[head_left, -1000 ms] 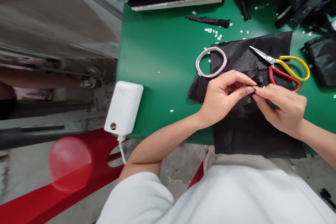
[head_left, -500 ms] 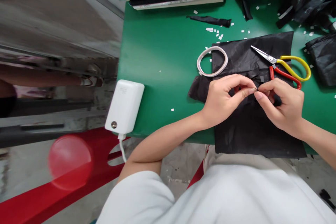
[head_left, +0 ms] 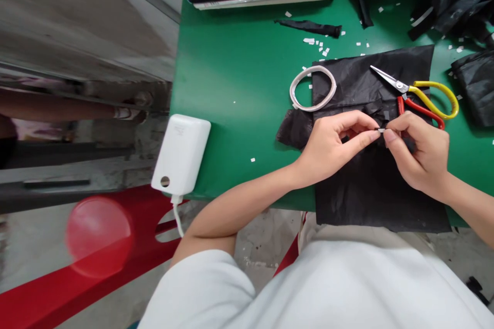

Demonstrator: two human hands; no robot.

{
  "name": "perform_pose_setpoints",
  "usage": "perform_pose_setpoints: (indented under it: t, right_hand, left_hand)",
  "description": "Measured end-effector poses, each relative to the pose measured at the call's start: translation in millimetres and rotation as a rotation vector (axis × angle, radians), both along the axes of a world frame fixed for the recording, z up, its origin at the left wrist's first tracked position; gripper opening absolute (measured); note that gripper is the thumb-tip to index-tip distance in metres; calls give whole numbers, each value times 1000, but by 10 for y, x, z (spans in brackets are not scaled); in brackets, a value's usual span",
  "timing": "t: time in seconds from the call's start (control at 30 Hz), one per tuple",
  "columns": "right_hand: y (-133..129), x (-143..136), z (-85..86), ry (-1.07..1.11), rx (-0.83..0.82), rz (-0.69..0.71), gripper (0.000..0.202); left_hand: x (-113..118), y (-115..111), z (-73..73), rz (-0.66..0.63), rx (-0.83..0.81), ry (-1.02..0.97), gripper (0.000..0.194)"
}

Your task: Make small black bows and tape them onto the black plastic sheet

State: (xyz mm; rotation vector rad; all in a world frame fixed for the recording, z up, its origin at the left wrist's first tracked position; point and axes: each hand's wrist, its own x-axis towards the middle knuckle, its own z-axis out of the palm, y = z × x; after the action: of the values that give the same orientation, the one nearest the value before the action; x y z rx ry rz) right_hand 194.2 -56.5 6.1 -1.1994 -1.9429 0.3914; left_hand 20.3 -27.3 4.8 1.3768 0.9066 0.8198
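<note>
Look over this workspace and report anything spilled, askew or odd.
Small white scraps lie scattered across the green table, like uncollected litter. The white power bank sits tilted at the table's near-left corner, seemingly overhanging, so perhaps easily knocked off.

My left forearm (head_left: pixel 250 200) slanted from the near left toward the far right, bent at the elbow (head_left: pixel 200 236). My left wrist (head_left: pixel 299 175) ran almost straight into my left hand (head_left: pixel 332 144), its thumb (head_left: pixel 365 139) and index finger (head_left: pixel 357 119) pinched together at the tips. My right forearm (head_left: pixel 471 208) reached in from the near right, and my right hand (head_left: pixel 420 154) pointed leftward, thumb and index finger also meeting in a pinch. Its remaining fingers curled behind, partly hidden. The two pairs of fingertips nearly met, just beside each other.
</note>
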Motion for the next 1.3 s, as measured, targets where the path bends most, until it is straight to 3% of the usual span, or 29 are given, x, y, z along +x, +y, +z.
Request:
perform_pose_setpoints:
  t: [0.3, 0.47, 0.57, 0.83, 1.07, 1.3]
  right_hand:
    - [6, 17, -12, -20, 13, -32, 14]
    - [15, 74, -78, -130, 285, -34, 15]
    - [5, 86, -94, -253, 367, -12, 15]
    - [-21, 59, -100, -403, 301, -64, 9]
    - [-10, 70, -87, -409, 289, 0, 10]
    - [-7, 78, -77, -349, 244, 33, 11]
  left_hand:
    - [1, -13, 31, 3, -21, 16, 20]
    - [7, -6, 9, 30, -32, 33, 18]
    - [9, -8, -6, 27, -46, 31, 17]
    - [11, -20, 23, 13, -13, 35, 17]
    - [0, -13, 23, -26, 35, 75, 14]
    - [-8, -28, 22, -20, 251, 184, 12]
